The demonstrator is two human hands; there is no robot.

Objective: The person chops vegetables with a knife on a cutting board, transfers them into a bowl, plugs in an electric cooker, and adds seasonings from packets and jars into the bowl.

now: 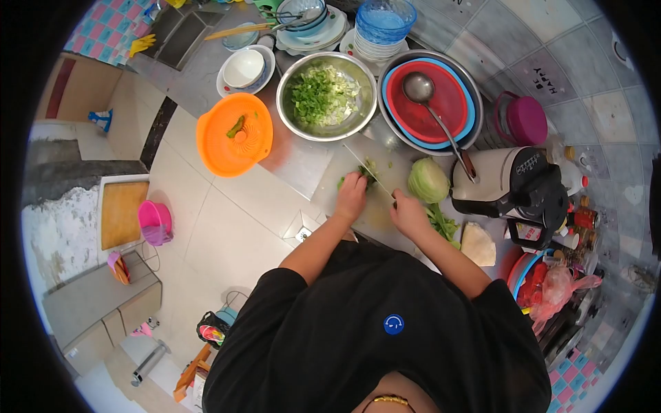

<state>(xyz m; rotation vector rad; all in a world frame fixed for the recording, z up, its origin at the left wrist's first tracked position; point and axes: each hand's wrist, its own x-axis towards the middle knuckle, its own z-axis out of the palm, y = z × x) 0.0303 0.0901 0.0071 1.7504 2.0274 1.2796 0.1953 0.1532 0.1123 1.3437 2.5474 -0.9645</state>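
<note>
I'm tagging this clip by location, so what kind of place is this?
Most likely a home kitchen: a steel bowl of chopped greens, stacked dishes and a cabbage sit on the counter, where the right hand holds a knife.

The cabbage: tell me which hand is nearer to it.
Right. The right hand grips a knife just below and beside the cabbage. The left hand presses greens on the cutting board, farther away beyond the blade.

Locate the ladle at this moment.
In the head view, the ladle lies with its bowl in the red basin at the back of the counter, right of the steel bowl of chopped greens, its handle reaching toward the dark kettle.
</note>
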